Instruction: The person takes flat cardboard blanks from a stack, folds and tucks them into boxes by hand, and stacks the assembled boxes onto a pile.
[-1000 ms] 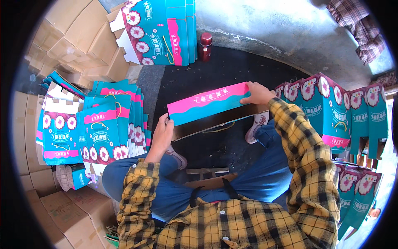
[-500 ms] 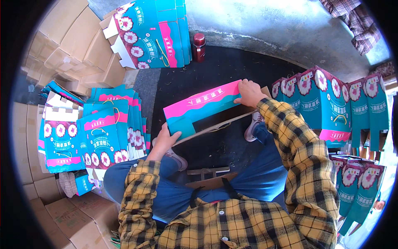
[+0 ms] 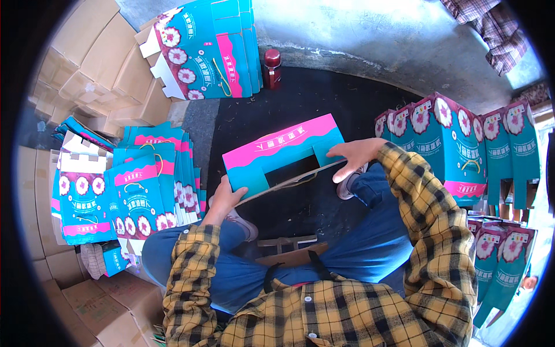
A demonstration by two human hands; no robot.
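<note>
In front of my knees is a teal-and-pink gift carton point(image 3: 289, 134), its pink-banded long side facing up toward me. Teal flaps are folded in at both ends, and a dark opening shows between them. My left hand point(image 3: 224, 199) grips the near left corner, thumb on the teal edge and fingers round the outside. At the right end my right hand point(image 3: 359, 155) is open, thumb and fingers spread, fingertips at the edge of the end flap. A thin cord handle point(image 3: 298, 183) runs along the carton's near edge.
Flat printed cartons point(image 3: 139, 196) are stacked at left, with more leaning point(image 3: 208, 52) at the far wall beside a dark red flask point(image 3: 272, 68). Brown boxes point(image 3: 87, 58) line the left side. Erected cartons point(image 3: 448, 144) stand at right. A low wooden piece point(image 3: 287, 241) lies between my feet.
My right hand has come off the far right corner and moved nearer, its fingers spreading. The right end flap now lies folded in. My left hand keeps its hold.
</note>
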